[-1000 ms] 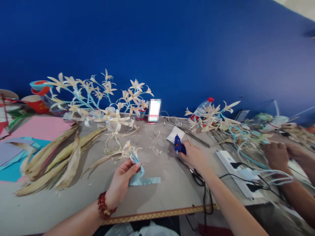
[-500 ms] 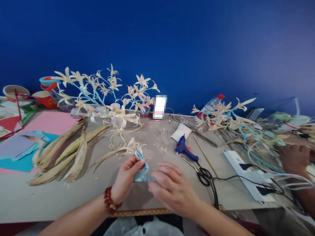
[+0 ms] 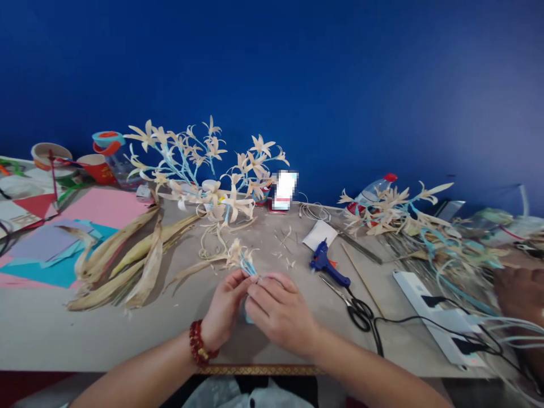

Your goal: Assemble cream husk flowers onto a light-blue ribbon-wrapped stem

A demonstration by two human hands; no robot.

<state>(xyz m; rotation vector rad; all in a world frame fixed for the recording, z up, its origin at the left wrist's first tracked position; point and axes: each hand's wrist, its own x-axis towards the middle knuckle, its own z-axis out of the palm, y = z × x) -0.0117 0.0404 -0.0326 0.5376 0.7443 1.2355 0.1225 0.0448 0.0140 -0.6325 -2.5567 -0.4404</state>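
Head view: left hand (image 3: 226, 309) pinched closed on base of flower (image 3: 237, 255), which juts out just beyond the grip; right hand (image 3: 280, 311) curled against left, can't tell how tight or on what; ribbon (image 3: 249, 319) mostly hidden below the grip; glue gun (image 3: 329, 264), scissors (image 3: 359, 313) off to its right

Cream flower cluster (image 3: 236, 255), light-blue stems (image 3: 247, 265), tilted left

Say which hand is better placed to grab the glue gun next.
Likely the right hand: it and the left hand are at the pale flower, but the glue gun lies nearer the right.
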